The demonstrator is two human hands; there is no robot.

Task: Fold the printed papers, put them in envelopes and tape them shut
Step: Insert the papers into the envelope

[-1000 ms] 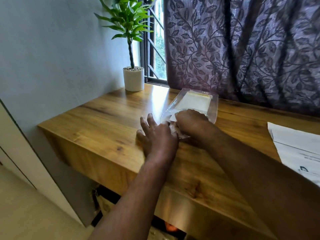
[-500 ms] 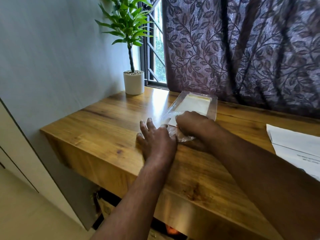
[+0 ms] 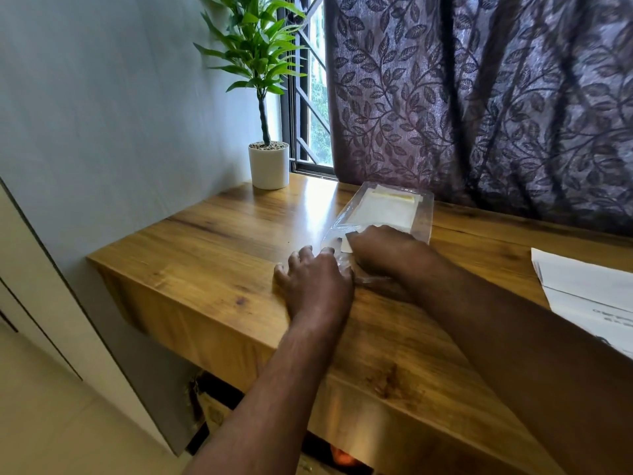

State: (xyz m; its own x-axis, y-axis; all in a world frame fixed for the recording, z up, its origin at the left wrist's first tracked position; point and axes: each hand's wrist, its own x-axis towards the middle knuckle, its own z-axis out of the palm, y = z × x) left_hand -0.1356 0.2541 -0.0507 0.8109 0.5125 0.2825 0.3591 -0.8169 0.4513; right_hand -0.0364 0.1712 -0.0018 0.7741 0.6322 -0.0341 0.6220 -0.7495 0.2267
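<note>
- Stage: very early, prep only. No sheet folded, none in an envelope, nothing taped, as far as visible.
- Envelope pack (image 3: pixel 423 214): clear plastic wrap, lies flat on the desk (image 3: pixel 222 241) near the curtain (image 3: pixel 479 97), its near end crumpled at both hands.
- Envelopes (image 3: pixel 383 209): whitish stack inside the wrap. One white corner pokes out at the near mouth, by the rt fingertips.
- Right hand (image 3: pixel 387 255): knuckles up, on the pack's near end, fingers turned under at the mouth. Prob. working an envelope out, but the grip is hidden, so can't tell if it pinches.
- Left hand (image 3: pixel 315 282): just beside the rt one, fingers bent, tips down on the desk at the wrap's edge. Looks like it steadies the plastic. Thumb hidden, can't tell if it grips.
- Printed papers (image 3: pixel 589 286): flat and unfolded at the desk's far rt edge, well apart from the hands, untouched.
- Tape: none in view.
- Left to do: get an envelope out, fold the sheets, insert, tape shut, i.e. basically everything.
- Potted plant (image 3: pixel 269 164) in the back corner, not involved.
</note>
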